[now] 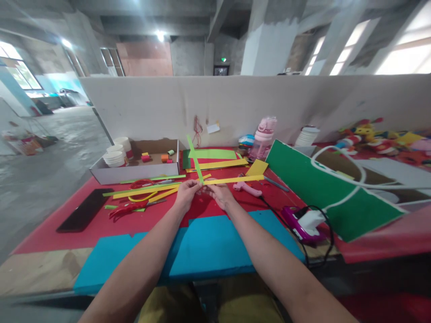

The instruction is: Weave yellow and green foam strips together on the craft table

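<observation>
Both of my hands meet over the red table cover, fingertips pinched together. My left hand [187,194] closes on the lower end of a light green paper strip [195,158], which stands up and leans left. At that same spot my right hand [220,194] has its fingers closed at the end of a yellow paper strip [235,180] pointing right. The two strips meet at the fingertips; whether they are joined there I cannot tell. More yellow strips [144,192] lie left of my hands beside red-handled scissors [126,209]. A pink glue gun [248,189] rests to the right.
A black phone [84,211] lies at left, below a white box [134,172] holding paper cups and small paper rolls. Behind stands a pink bottle [264,137]. At right are a green board [323,188] and a purple power strip [301,224] with cables. A blue board [208,244] lies in front.
</observation>
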Motion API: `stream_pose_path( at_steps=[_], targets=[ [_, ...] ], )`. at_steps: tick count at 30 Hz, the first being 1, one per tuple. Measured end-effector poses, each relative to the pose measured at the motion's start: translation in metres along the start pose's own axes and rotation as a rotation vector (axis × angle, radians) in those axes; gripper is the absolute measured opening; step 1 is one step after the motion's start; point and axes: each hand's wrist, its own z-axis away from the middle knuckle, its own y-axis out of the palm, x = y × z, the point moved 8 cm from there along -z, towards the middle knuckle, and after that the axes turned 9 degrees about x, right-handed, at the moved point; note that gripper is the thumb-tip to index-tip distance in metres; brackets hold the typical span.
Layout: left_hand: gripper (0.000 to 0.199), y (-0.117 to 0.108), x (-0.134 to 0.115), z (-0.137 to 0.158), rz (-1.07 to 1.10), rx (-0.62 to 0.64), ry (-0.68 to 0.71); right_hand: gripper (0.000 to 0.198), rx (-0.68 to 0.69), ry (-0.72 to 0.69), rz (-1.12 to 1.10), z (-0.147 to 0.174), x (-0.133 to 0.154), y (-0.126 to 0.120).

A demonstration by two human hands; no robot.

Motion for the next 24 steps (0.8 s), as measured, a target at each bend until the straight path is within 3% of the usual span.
stream_pose_path(
  at_steps=[7, 17, 24],
  targets=[
    [0.026, -0.003, 0.001, 0.000, -0.018, -0.022, -0.012, 0.034, 0.072, 0.001, 0.034, -0.003, -0.003, 0.006],
    [0.023, 0.002, -0.003, 0.002, -0.038, -0.014, 0.020, 0.036, 0.009, -0.017, 0.153, 0.000, -0.001, 0.004],
    [0.026, 0.007, -0.003, 0.004, -0.101, 0.010, 0.011, 0.033, -0.100, -0.120, 0.273, -0.003, 0.002, -0.010]
  ],
)
